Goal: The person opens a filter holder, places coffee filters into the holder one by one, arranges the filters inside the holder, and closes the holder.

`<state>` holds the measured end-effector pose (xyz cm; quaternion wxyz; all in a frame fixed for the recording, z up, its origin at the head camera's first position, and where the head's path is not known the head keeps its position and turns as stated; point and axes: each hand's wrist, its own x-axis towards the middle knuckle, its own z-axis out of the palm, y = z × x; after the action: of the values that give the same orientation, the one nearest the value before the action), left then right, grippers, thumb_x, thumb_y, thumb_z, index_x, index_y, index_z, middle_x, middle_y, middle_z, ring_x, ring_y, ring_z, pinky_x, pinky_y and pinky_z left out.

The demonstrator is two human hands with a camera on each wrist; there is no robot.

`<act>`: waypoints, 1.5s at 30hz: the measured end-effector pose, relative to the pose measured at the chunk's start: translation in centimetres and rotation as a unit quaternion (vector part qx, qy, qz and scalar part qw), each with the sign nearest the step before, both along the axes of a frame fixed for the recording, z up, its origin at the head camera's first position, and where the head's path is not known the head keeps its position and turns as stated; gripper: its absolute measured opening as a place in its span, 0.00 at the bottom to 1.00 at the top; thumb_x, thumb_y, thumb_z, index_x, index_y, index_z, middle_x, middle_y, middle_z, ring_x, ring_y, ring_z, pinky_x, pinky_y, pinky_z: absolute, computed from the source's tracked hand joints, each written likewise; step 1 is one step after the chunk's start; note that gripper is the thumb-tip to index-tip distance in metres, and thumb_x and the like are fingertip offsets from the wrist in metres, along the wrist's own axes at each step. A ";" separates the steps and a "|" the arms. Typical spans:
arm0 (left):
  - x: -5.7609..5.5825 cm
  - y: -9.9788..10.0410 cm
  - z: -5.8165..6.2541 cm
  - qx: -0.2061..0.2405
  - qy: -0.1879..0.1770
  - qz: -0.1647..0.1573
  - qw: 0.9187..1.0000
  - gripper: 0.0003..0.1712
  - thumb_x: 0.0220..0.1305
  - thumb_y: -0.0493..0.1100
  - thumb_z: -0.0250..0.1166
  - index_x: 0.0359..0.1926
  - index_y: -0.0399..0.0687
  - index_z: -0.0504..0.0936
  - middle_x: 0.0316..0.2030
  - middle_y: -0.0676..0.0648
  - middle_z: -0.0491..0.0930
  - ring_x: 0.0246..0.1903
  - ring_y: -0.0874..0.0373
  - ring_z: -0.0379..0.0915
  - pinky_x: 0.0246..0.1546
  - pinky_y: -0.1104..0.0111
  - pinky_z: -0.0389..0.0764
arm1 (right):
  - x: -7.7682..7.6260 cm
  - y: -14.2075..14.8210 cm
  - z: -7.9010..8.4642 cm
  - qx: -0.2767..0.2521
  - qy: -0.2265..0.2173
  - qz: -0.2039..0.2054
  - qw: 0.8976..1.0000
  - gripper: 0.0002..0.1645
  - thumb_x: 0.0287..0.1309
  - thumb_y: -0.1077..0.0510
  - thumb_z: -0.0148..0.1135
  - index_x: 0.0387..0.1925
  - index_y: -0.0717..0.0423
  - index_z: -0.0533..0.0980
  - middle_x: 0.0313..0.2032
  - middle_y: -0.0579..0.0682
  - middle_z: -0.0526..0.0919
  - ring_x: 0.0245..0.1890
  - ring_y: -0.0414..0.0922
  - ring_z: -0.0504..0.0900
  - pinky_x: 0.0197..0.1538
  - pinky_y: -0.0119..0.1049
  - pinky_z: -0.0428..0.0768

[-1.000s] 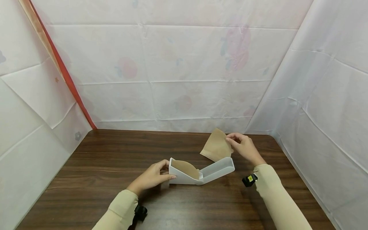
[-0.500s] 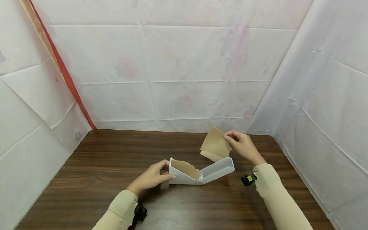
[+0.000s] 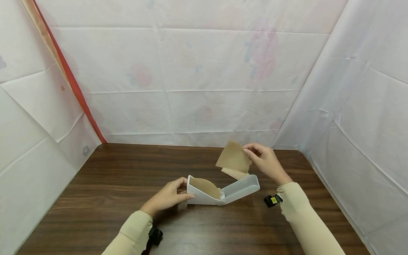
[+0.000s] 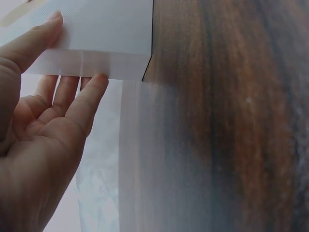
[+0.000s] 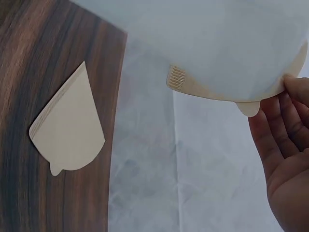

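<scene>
A white filter box stands on the table with its lid swung out to the right. Inside it shows the top of a tan paper coffee filter. My left hand grips the box's left end, thumb on the near face and fingers at the end wall. My right hand pinches a coffee filter by its upper right edge, above the table behind the lid. Under it, partly hidden in the head view, another filter lies flat. A pale surface covers most of the held filter in the right wrist view.
The dark wood table ends at a white patterned curtain close behind the filters. More white sheeting hangs along the right side. A small black wrist camera sits beneath the right forearm.
My right hand has lifted the filter and carried it left, uncovering part of the filter lying below. The left hand and the box have stayed in place.
</scene>
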<state>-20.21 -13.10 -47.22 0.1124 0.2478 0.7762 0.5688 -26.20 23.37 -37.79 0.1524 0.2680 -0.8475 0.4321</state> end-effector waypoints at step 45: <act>-0.1 -0.1 0.3 -0.010 0.000 0.000 1.000 0.21 0.64 0.41 0.72 0.53 0.38 0.75 0.48 0.46 0.81 0.50 0.52 0.78 0.48 0.67 0.81 | 3.5 -5.3 1.0 0.002 -0.018 0.048 0.999 0.07 0.67 0.66 0.62 0.44 0.58 0.83 0.38 0.50 0.86 0.33 0.48 0.81 0.34 0.37 0.80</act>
<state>-20.29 -13.18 -46.94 0.1144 0.2467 0.7819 0.5610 -22.66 18.08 -36.84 0.1155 0.3006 -0.8372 0.4421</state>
